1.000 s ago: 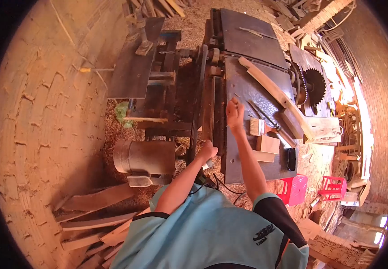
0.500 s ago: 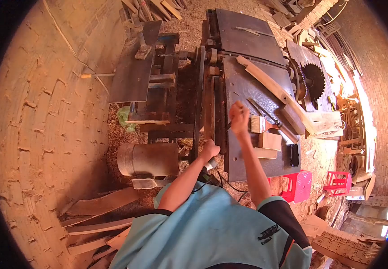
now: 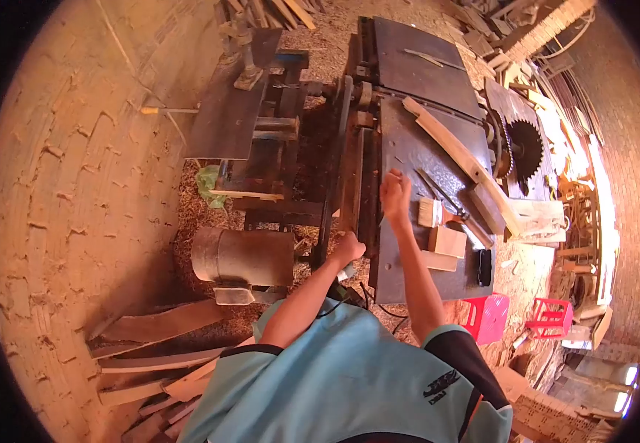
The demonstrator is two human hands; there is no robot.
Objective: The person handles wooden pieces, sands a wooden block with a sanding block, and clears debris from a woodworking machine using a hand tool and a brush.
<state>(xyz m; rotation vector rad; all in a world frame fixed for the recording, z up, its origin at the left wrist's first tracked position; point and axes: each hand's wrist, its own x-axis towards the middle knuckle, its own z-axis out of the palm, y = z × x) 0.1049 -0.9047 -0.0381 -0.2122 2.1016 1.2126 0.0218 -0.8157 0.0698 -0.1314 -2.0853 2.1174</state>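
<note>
My right hand (image 3: pixel 395 198) is closed above the dark metal machine table (image 3: pixel 401 277), near its left edge; whatever its fingers hold is hidden. Lower and to the left, my left hand (image 3: pixel 348 249) is curled into a fist at the machine's side, beside a long bar (image 3: pixel 350 184). I cannot make out what it grips. Just right of my right hand lie a flat paintbrush (image 3: pixel 429 212), a wooden block (image 3: pixel 447 241) and a long pointed tool (image 3: pixel 440 190). Beyond them rests a long shaped piece of wood (image 3: pixel 456 153).
A toothed circular saw blade (image 3: pixel 525 149) stands at the right. A motor (image 3: pixel 242 256) sits at lower left, near a brick wall (image 3: pixel 76 221). Red plastic stools (image 3: pixel 486 319) stand beyond the table. Wood pieces (image 3: pixel 157 321) and shavings cover the floor.
The view has shifted slightly, so the machine's far end sits further right. My right hand has turned a little, and the thin piece seen below it is no longer distinguishable. My left hand stays put.
</note>
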